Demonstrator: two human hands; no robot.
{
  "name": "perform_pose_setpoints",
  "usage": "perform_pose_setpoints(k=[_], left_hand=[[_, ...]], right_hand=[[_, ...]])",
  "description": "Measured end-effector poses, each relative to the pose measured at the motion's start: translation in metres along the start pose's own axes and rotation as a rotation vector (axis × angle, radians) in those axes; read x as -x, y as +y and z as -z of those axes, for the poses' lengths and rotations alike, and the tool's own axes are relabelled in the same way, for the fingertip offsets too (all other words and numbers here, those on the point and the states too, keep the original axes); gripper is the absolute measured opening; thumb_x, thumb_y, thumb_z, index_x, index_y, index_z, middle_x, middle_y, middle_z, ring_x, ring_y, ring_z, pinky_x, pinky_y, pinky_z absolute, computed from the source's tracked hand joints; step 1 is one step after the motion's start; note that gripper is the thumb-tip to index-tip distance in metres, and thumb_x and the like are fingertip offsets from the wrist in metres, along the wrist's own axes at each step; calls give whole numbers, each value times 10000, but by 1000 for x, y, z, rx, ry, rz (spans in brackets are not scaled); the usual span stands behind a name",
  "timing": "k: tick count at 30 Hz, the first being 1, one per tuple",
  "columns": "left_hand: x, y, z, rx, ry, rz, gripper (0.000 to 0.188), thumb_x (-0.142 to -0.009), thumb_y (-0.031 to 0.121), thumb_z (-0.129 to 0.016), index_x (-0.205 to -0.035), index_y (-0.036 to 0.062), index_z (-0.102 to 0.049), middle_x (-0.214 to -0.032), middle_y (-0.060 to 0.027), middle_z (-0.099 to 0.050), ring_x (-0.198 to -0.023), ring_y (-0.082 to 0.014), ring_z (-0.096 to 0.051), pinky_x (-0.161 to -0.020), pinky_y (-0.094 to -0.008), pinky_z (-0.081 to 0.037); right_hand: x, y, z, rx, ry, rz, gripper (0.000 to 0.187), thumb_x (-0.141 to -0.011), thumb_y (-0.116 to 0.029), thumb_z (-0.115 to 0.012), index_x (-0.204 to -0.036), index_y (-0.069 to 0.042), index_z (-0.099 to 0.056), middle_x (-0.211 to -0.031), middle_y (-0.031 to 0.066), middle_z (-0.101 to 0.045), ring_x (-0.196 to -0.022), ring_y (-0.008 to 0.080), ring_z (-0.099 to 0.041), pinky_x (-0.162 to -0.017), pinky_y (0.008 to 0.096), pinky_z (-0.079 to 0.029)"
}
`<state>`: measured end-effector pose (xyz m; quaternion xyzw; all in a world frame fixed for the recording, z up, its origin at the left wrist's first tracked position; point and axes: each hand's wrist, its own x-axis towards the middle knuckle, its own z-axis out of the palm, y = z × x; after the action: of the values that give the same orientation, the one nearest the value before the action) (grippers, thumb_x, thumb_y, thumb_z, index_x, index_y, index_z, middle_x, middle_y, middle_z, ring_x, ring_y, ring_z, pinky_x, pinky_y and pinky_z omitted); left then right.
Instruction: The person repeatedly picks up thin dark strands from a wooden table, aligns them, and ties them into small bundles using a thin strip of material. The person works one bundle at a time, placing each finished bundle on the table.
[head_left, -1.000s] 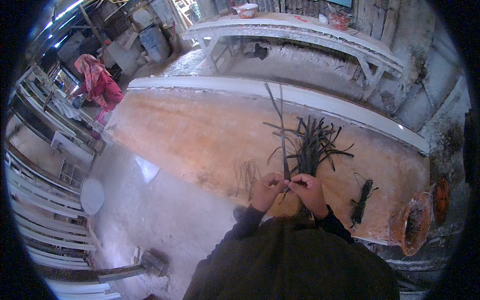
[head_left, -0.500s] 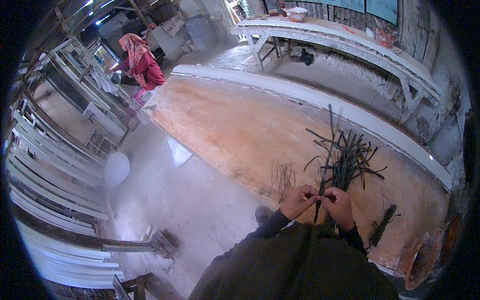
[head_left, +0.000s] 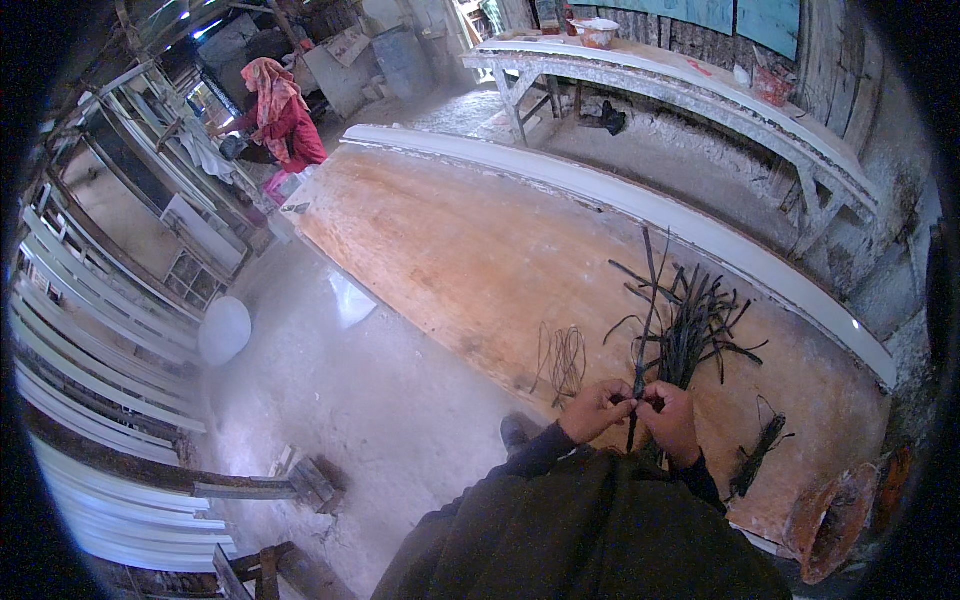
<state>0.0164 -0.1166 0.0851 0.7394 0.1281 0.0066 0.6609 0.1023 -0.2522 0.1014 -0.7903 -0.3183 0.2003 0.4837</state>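
Note:
Both my hands meet over the near part of a wooden table [head_left: 450, 255]. Between the fingertips of my left hand [head_left: 595, 412] and my right hand [head_left: 671, 416] is a thin bunch of dark strips [head_left: 642, 345]. It points away from me, with its far ends apart and a short end below my fingers. Both hands pinch it at nearly the same spot. Just beyond my right hand lies a larger heap of dark strips [head_left: 695, 335], its ends fanned out. A thin wire coil [head_left: 562, 362] rests left of it. To the right lies a small tied dark bundle [head_left: 760, 450].
A long white moulding [head_left: 600, 190] runs along the table's far edge. An orange-brown, white-crusted container [head_left: 825, 525] stands at the near right corner. Behind is a white-stained bench [head_left: 680, 85]. A person in red [head_left: 283, 115] stands far left, near racks of pale strips [head_left: 95, 330].
My hands stay pinched together on the strips, with only small finger movement. The far ends of the held strips have swung slightly left. The whole view has shifted a little.

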Motion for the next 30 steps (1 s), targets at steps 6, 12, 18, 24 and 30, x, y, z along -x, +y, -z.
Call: perform_pose_setpoints(k=[6,12,18,24,30], left_hand=[[-2,-21,1,25,-23,-247,108,-803,136,-519,-829,36,-487,-790,-38,-505,-759,-132,-504,-668,-270,-422],[28,10,35,831,46,87,89,-796,135,-477,-837,57,-459,-657,-23,-438,-628,-148,-491,-641,-279,-427],[69,38,90,967,650,-214,145,-798,234,-497,-756,131,-404,-497,52,-268,-419,-73,-289,-410,-241,-258],[111,29,149,984,853,-655,109,-850,225,-437,-856,118,-461,-541,40,-306,-394,-57,-249,-376,-205,-234],[128,26,168,994,1109,-733,101,-853,214,-445,-847,119,-478,-532,42,-303,-395,-54,-250,-381,-200,-262]], right_hand=[[-6,13,-5,38,78,146,86,-665,-59,-567,-703,8,-528,-578,49,-500,-539,94,-458,-493,242,-371],[-9,41,11,228,175,9,120,-635,-73,-559,-719,8,-534,-592,99,-517,-530,155,-495,-503,278,-390],[-13,70,42,376,361,-50,143,-642,-112,-558,-706,15,-541,-599,120,-525,-535,212,-510,-523,304,-398],[-5,89,73,383,429,-174,165,-679,-154,-563,-764,-13,-577,-744,154,-585,-675,279,-558,-634,341,-432],[-5,142,87,348,479,-165,129,-685,-94,-517,-724,28,-517,-632,92,-528,-564,155,-503,-531,274,-405]])
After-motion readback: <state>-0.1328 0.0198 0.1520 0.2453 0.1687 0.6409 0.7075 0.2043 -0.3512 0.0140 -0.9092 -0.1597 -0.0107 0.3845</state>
